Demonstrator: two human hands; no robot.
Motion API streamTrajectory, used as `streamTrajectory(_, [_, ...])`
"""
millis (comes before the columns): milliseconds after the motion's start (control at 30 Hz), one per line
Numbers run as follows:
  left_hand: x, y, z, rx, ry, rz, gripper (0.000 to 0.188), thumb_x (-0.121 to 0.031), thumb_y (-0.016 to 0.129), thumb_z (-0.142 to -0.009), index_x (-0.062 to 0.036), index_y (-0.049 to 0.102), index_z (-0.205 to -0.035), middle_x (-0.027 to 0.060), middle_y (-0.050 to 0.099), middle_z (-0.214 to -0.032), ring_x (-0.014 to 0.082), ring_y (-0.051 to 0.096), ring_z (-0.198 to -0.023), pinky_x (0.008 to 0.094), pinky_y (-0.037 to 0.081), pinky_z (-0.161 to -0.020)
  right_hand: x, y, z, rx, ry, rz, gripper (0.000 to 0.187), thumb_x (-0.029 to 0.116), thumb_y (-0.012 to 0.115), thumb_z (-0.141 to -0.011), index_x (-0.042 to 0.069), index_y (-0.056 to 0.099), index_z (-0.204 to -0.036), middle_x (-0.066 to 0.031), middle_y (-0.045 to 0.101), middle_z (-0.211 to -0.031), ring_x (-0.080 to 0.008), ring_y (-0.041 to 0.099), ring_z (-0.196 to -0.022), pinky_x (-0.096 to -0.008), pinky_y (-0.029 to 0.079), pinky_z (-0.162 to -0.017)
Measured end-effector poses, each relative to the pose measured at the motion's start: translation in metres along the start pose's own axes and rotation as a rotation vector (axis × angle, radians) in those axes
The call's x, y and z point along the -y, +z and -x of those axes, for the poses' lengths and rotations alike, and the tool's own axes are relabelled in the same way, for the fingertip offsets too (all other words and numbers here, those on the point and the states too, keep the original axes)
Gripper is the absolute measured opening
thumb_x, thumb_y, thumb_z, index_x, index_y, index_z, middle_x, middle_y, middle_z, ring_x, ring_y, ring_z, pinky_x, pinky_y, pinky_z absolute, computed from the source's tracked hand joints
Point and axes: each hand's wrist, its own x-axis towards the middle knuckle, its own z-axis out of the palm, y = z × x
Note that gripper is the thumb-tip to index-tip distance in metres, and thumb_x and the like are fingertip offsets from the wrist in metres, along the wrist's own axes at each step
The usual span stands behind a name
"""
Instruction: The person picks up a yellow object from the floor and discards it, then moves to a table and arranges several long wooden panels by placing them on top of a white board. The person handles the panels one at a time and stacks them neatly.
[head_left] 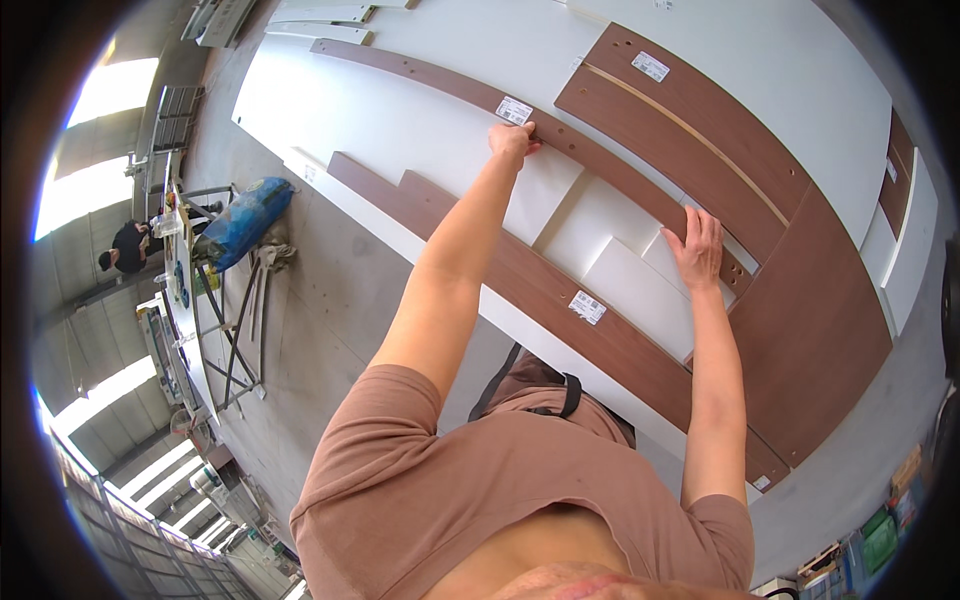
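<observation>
A long, narrow brown board (pixel 438 78) with drilled holes and a white label lies slantwise across the white panels. My left hand (pixel 513 140) is closed on its near edge beside the label, the fingers partly hidden beneath. Toward the board's right end, my right hand (pixel 700 250) lies across it with the fingers over the far edge and the thumb on the near side. Nearer my body is a second long brown board (pixel 530 275) with a label. Between the two boards, several white pieces (pixel 620 270) show.
Wider brown panels (pixel 820 330) lie at the right, beside another labelled brown panel (pixel 690 110). The large white panel (pixel 270 95) reaches the stack's left edge. On the left, a blue bag (pixel 245 220) rests by a metal-framed table (pixel 225 345); a person (pixel 130 245) is beyond.
</observation>
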Motion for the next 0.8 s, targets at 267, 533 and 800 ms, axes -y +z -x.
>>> streamTrajectory(267, [0.023,0.006,-0.002,-0.073,0.217,-0.059,0.03,0.0,0.07,-0.086,0.0005,0.053,-0.11,0.0129,0.067,-0.093,0.0206,0.068,-0.07,0.031,0.06,-0.052,0.0,0.006,0.008,-0.034,0.008,0.0,0.06,0.029,0.081,-0.077,0.004,0.055,-0.124,-0.0114,0.053,-0.115,-0.0311,0.053,-0.106,-0.0444,0.045,-0.091])
streamTrajectory(533, [0.029,0.009,-0.003,0.014,0.223,-0.027,0.038,0.002,0.072,-0.083,-0.0056,0.047,-0.111,0.01,0.066,-0.088,0.0192,0.065,-0.059,0.0321,0.053,-0.046,-0.002,0.003,0.011,0.017,0.033,-0.011,0.058,0.028,0.08,-0.078,0.003,0.056,-0.125,-0.015,0.052,-0.116,-0.0345,0.052,-0.106,-0.0463,0.044,-0.093])
streamTrajectory(800, [0.043,0.023,-0.032,0.122,0.261,-0.08,0.04,-0.006,0.073,-0.086,-0.0113,0.047,-0.115,0.0074,0.065,-0.087,0.0173,0.064,-0.064,0.0323,0.056,-0.053,-0.003,-0.008,0.012,-0.012,0.087,0.018,0.059,0.03,0.081,-0.076,0.006,0.055,-0.124,-0.0128,0.055,-0.118,-0.0329,0.053,-0.112,-0.0452,0.043,-0.097])
